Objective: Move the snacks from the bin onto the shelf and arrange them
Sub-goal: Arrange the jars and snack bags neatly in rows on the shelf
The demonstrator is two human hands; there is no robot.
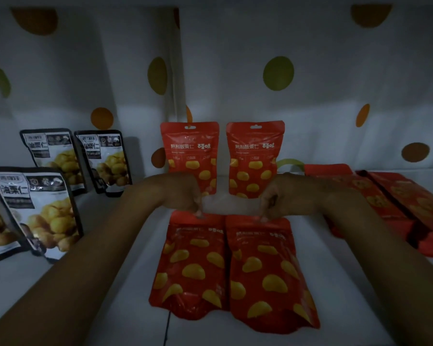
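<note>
Both hands (231, 198) pinch two red pouches (233, 265) — tops pointing away.

the bare strip of white shelf (230, 206) between the two standing red pouches (190, 158) at the back and the two front red pouches (193, 265) is taken up by both hands, left hand (185, 196) and right hand (278, 196). open shelf runs down the left of the front pair, bounded by black-and-white bags (35, 211). to the right, flat red packs (390, 201) crowd the side, leaving a narrower lane.
</note>
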